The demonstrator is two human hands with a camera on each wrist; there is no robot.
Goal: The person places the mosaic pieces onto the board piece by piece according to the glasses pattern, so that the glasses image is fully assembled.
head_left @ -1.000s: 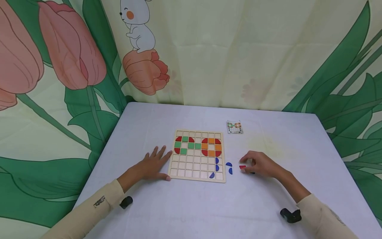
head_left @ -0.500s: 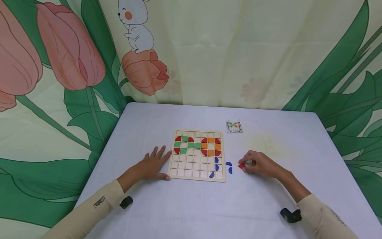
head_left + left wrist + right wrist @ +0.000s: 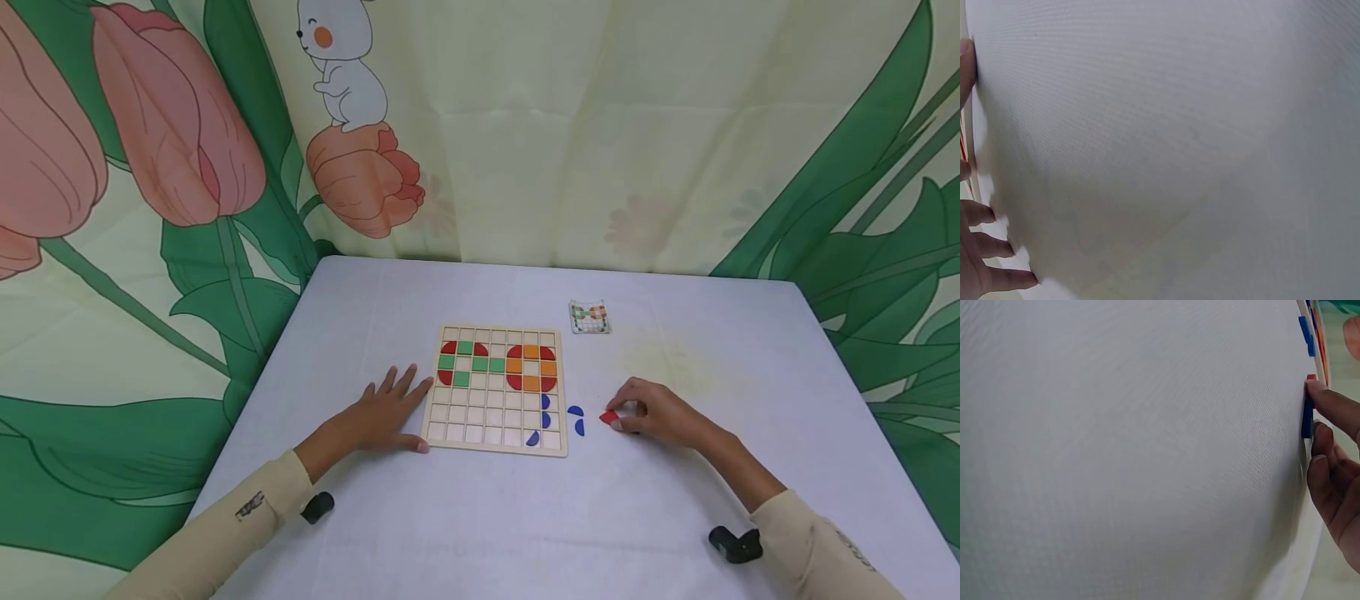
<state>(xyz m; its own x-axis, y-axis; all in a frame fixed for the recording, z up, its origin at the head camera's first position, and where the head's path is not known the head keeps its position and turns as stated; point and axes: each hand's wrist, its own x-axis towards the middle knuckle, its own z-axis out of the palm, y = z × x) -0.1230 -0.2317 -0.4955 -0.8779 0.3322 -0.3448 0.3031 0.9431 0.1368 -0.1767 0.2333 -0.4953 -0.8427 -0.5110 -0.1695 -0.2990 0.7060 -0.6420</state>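
My right hand (image 3: pixel 656 412) pinches a small red tile (image 3: pixel 608 417) between thumb and fingers, just right of the board. In the right wrist view, the red tile (image 3: pixel 1311 377) shows at the thumb tip, with a blue tile (image 3: pixel 1307 419) beneath the hand. My left hand (image 3: pixel 378 417) lies with fingers spread, its fingertips and thumb at the left edge of the wooden grid board (image 3: pixel 486 454). Red, green and orange tiles form two rings on that board, joined by a green tile (image 3: pixel 497 365). Three blue half-round tiles (image 3: pixel 546 402) lie in its lower right cells.
Two loose blue half-round tiles (image 3: pixel 576 410) lie between the board and my right hand. A small pattern card (image 3: pixel 590 317) lies behind them, beyond the board's right corner. A printed curtain (image 3: pixel 540 167) hangs behind the white-covered table (image 3: pixel 480 525).
The red tile has turned in the fingers of my right hand, so a pointed end now faces left. My left hand and the tiles on the board keep their places.
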